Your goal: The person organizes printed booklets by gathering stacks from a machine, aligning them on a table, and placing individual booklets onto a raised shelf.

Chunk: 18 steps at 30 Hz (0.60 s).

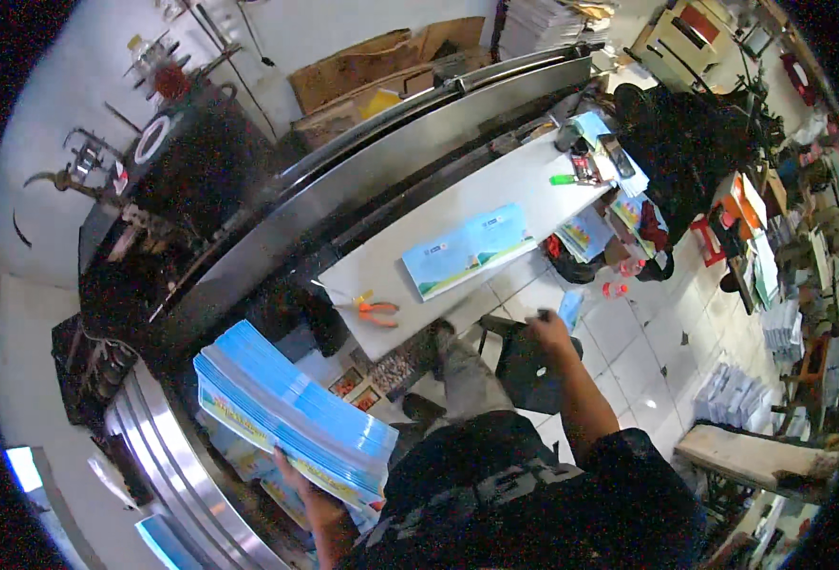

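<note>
A thick stack of blue booklets (291,389), with white and yellow edges, rests at the lower left. Under its near side my left hand (307,489) grips the stack, its fingers partly hidden by it. My right hand (550,331) is closed over the floor to the right of my legs, and a small dark bit shows at its fingers that I cannot make out. On the long white tabletop (372,256) in front of me lies a flat blue printed booklet (467,249). Orange-handled pliers (377,312) lie at the tabletop's left end, apart from both hands.
A long metal machine bar (381,142) runs behind the tabletop. At its right end are a phone (616,155), a green object (563,180) and papers. A black seat-like block (528,366) stands beside my legs. Paper stacks (731,399) and a worn wooden board (756,456) are at right.
</note>
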Each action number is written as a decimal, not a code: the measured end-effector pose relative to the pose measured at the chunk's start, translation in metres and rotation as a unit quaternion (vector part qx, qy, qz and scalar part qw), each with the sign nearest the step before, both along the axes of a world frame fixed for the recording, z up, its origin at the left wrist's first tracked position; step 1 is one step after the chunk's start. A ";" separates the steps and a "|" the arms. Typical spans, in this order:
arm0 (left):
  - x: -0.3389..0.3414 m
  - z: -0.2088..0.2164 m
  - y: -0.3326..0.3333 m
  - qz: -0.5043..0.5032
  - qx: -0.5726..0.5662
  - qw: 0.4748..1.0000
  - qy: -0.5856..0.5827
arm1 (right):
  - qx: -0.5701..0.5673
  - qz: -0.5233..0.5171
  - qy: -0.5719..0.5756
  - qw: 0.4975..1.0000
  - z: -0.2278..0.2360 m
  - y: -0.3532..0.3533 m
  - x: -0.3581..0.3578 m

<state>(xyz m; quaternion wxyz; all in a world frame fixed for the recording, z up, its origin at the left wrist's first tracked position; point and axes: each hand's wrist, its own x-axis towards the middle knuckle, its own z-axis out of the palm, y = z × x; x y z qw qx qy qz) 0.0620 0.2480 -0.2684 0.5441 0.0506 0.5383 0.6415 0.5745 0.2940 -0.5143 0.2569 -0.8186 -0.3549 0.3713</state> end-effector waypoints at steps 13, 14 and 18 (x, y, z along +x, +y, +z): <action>0.084 -0.031 0.145 -0.139 -0.150 0.977 0.067 | -0.023 0.096 -0.190 0.977 0.083 0.211 0.015; 0.087 -0.043 0.150 -0.146 -0.181 0.969 0.089 | -0.024 0.109 -0.181 0.977 0.076 0.210 0.010; 0.166 -0.014 0.235 -0.216 -0.309 0.925 0.049 | 0.010 0.130 -0.166 0.977 0.070 0.220 0.020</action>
